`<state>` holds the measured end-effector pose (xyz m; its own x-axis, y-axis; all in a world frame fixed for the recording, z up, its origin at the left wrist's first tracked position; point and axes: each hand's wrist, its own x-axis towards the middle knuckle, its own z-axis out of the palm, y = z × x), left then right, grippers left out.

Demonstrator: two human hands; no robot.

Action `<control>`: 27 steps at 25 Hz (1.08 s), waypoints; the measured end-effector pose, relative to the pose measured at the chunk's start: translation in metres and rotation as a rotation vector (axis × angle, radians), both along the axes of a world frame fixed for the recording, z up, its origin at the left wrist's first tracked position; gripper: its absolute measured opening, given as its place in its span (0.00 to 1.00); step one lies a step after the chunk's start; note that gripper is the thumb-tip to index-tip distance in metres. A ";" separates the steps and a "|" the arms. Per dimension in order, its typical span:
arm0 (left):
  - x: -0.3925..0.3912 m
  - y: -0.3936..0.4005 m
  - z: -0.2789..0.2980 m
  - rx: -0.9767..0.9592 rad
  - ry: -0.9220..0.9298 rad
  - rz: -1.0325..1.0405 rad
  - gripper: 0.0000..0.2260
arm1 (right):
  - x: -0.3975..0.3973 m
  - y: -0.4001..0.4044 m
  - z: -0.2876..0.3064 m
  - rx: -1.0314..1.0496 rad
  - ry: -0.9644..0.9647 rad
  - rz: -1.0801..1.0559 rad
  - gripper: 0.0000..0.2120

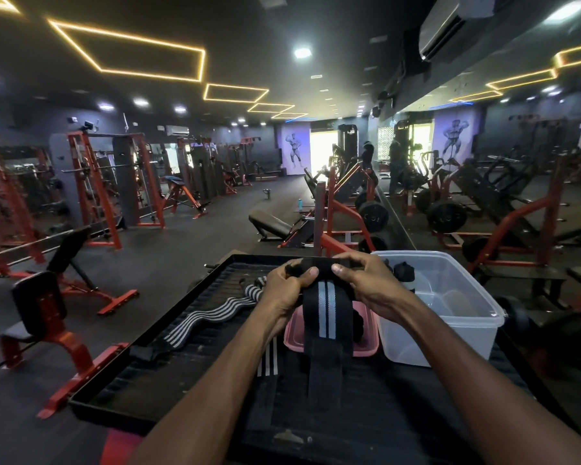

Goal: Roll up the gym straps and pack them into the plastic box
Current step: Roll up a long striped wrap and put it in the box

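My left hand (287, 285) and my right hand (366, 281) both grip the top end of a black strap with two pale stripes (326, 317). Its loose tail hangs down toward me over the pink lid (366, 333). The clear plastic box (450, 307) stands open just right of my right hand, and a dark rolled strap (404, 271) shows inside near its far wall. A wavy grey-and-white striped strap (212, 315) lies on the black platform (141, 374) left of my hands. Another black strap with white stripes (267, 370) lies under my left forearm.
The platform has a raised rim and a ribbed black mat. Red-framed benches (47, 317) stand on the floor to the left. A plate-loaded machine (349, 213) and a mirror wall lie beyond the box. Gym floor stretches ahead.
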<state>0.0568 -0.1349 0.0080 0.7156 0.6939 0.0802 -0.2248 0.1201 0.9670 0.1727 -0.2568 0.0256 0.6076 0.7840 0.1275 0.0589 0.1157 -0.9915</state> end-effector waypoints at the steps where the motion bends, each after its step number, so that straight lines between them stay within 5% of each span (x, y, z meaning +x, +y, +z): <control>1: 0.001 -0.001 0.000 -0.034 -0.023 -0.023 0.07 | -0.001 0.000 0.001 0.040 -0.015 -0.020 0.08; 5: 0.007 -0.001 0.000 -0.078 0.028 0.008 0.18 | -0.004 -0.003 -0.005 0.103 -0.152 -0.061 0.12; 13: 0.010 -0.003 -0.006 0.064 0.000 0.113 0.08 | 0.005 -0.005 -0.009 -0.062 -0.061 0.047 0.10; 16: 0.008 -0.005 -0.005 0.023 -0.033 0.057 0.08 | 0.001 -0.004 -0.010 0.020 -0.101 -0.026 0.08; 20: 0.007 -0.001 -0.005 -0.024 0.015 0.007 0.14 | 0.001 -0.004 -0.013 0.111 -0.193 -0.054 0.14; 23: 0.006 0.002 -0.002 0.066 0.026 0.066 0.05 | 0.001 0.002 -0.018 0.103 -0.221 -0.081 0.18; 27: 0.001 0.003 -0.001 0.200 0.040 0.111 0.11 | -0.001 0.008 -0.020 0.035 -0.118 -0.072 0.10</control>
